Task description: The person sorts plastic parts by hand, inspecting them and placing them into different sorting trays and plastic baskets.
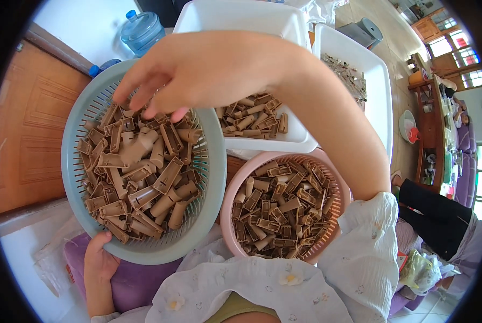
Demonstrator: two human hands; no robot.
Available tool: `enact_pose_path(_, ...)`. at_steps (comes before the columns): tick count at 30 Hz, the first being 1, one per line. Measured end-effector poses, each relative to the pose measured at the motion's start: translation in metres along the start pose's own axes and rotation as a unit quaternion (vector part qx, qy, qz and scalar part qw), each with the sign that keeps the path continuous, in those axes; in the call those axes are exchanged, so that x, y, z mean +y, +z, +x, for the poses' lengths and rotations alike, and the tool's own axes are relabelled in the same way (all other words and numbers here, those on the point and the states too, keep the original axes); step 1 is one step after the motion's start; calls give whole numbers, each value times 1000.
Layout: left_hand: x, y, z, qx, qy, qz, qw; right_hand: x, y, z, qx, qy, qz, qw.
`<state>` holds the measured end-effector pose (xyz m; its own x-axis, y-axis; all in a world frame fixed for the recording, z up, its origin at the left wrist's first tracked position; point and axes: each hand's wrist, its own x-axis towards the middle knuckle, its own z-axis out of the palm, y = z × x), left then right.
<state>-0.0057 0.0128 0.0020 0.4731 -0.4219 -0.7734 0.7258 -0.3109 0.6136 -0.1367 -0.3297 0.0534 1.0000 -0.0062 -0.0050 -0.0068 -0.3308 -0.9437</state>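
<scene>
A grey-blue plastic basket (70, 161), heaped with brown hollow plastic parts (165, 175), is in front of me on the left. My left hand (100, 261) grips its near rim, the thumb over the edge and the fingers hidden beneath. Across my front, my right arm reaches to the basket's far side. There my right hand (198, 70) hangs palm down over the pile, its fingers loosely bent and apart, with nothing visible in them. A pink basket (228, 215) of similar brown parts stands to the right.
Behind the baskets is a white tray (300, 141) with more brown parts, partly hidden by my arm. Another white tray (380, 107) holds thin scraps. A blue water jug (143, 33) stands at the back left, beside a wooden door (36, 129). Another person's dark-trousered leg (432, 215) is at right.
</scene>
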Motion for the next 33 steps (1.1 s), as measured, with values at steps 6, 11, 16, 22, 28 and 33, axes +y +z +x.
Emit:
enact_pose_path(6, 1, 3, 2, -5, -17, 0, 1000, 79, -54, -29, 85, 101, -385, 913)
enact_pose_path(11, 2, 5, 3, -9, -18, 3, 1000, 193, -24, -77, -84, 264, -556, 784)
enact_pose_path(16, 1, 6, 1, -6, -12, 1, 1000, 179, -27, -77, -45, 241, -514, 822)
enact_pose_path(22, 0, 4, 1, -6, -14, 0, 1000, 169, -8, -87, -29, 197, -425, 883)
enact_pose_path(28, -1, 3, 3, 1, -12, 5, 1000, 172, -9, -79, -95, 251, -448, 853)
enact_pose_path(33, 1, 5, 1, -8, -10, 5, 1000, 170, -54, -80, 53, 200, -481, 852)
